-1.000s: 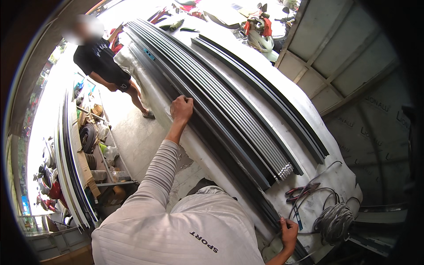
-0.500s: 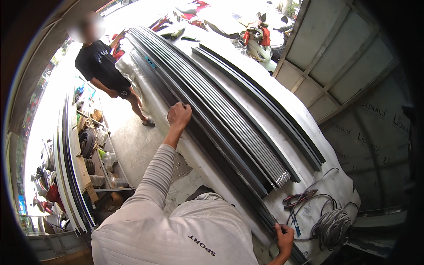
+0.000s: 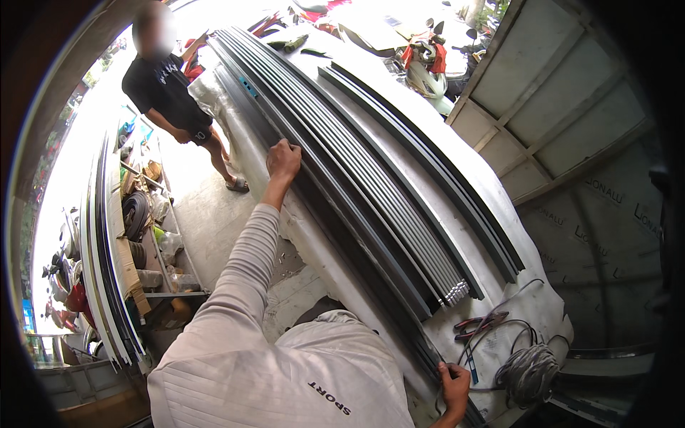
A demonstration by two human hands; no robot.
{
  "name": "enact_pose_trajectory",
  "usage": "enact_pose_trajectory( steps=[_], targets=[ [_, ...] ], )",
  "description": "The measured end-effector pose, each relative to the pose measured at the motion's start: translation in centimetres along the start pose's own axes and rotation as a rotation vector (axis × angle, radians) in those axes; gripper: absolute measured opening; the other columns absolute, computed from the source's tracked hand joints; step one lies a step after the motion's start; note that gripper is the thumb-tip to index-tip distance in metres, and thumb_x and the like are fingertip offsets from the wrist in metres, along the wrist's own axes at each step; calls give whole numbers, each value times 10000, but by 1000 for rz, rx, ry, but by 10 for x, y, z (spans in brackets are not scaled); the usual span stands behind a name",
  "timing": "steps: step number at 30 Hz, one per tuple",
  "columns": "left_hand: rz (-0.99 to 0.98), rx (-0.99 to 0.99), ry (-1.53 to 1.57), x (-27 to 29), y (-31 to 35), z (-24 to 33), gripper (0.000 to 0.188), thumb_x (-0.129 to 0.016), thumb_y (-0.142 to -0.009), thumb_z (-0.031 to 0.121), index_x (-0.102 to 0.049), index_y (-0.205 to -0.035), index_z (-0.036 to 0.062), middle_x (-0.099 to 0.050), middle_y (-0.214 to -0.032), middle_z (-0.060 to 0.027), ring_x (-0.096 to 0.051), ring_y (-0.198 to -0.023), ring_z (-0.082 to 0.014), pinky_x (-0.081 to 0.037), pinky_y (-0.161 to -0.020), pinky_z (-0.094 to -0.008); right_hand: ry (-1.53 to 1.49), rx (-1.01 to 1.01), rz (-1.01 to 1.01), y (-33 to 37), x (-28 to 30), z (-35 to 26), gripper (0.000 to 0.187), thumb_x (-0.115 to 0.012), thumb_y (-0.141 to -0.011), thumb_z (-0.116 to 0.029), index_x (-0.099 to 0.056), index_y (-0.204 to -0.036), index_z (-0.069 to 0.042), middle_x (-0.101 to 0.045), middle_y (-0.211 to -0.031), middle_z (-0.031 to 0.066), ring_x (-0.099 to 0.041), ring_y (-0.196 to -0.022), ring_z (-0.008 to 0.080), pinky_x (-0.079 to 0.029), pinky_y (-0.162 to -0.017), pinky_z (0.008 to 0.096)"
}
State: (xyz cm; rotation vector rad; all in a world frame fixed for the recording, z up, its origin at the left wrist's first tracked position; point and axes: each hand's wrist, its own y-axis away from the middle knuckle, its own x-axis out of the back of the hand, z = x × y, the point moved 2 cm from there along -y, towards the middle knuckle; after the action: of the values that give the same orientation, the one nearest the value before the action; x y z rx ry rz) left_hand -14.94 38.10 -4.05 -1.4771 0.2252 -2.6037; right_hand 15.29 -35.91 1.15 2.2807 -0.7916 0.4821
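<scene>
My left hand (image 3: 284,158) is closed on the near edge of a long dark metal profile (image 3: 341,246), about midway along the table. Farther down its length, at the lower right, my right hand (image 3: 454,385) pinches the same dark strip near its end; the fingertips are partly hidden. Beside it lie a row of slim grey bars (image 3: 389,192) with silvery ends and more dark profiles. A small blue piece (image 3: 247,87) sits on the profiles near the far end.
Red-handled pliers (image 3: 477,324) and a coil of grey cord (image 3: 526,374) lie right of my right hand. Another separate pair of dark profiles (image 3: 442,178) rests on the white-covered table (image 3: 428,235). A person in black (image 3: 168,96) stands at the far left, near a cluttered shelf (image 3: 153,235).
My left hand has shifted slightly farther along the profile, away from me. The right hand stays near the strip's end, and the whole view has tilted a little.
</scene>
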Motion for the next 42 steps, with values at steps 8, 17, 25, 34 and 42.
enact_pose_trajectory(
  steps=[8,17,25,34,42],
  targets=[
    [-7,45,-96,7,-95,-27,504,-660,-1068,385,-888,-1238,-30,-855,-1314,-353,-830,-1278,-524,-641,-1177,-586,19,40,19,-2,-8,-3,444,-884,-1137,-342,-881,-983,74,-740,-746,19,-630,-695,97,-472,-676,319],
    [-44,-163,-51,-22,-13,-35,526,-613,-1041,429,-863,-1147,-21,-862,-1156,-351,-825,-1156,-585,-619,-1058,-656,64,21,55,1,-18,-26,598,-890,-1097,-516,-875,-1149,79,-847,-972,273,-788,-855,273,-596,-842,444],
    [-27,-205,-77,-44,-45,-56,531,-645,-1045,428,-864,-1146,-45,-865,-1159,-348,-828,-1135,-572,-602,-1042,-637,6,-2,61,-6,-28,-39,544,-853,-1123,-498,-894,-1179,42,-841,-985,270,-772,-853,364,-597,-830,469],
    [-58,-285,-325,-3,-21,3,566,-664,-1103,531,-865,-1232,18,-892,-1227,-271,-831,-1206,-520,-615,-1052,-637,-69,19,159,8,-25,-5,441,-882,-1104,-416,-905,-1179,18,-856,-964,228,-812,-870,286,-613,-851,428],
    [-267,-696,319,30,101,182,368,-740,-1236,349,-772,-1093,11,-732,-875,-87,-612,-766,-210,-549,-798,-426,-46,46,272,23,-42,15,386,-901,-1065,-394,-901,-1160,-20,-863,-1027,248,-848,-1017,456,-639,-908,510]
  ],
)
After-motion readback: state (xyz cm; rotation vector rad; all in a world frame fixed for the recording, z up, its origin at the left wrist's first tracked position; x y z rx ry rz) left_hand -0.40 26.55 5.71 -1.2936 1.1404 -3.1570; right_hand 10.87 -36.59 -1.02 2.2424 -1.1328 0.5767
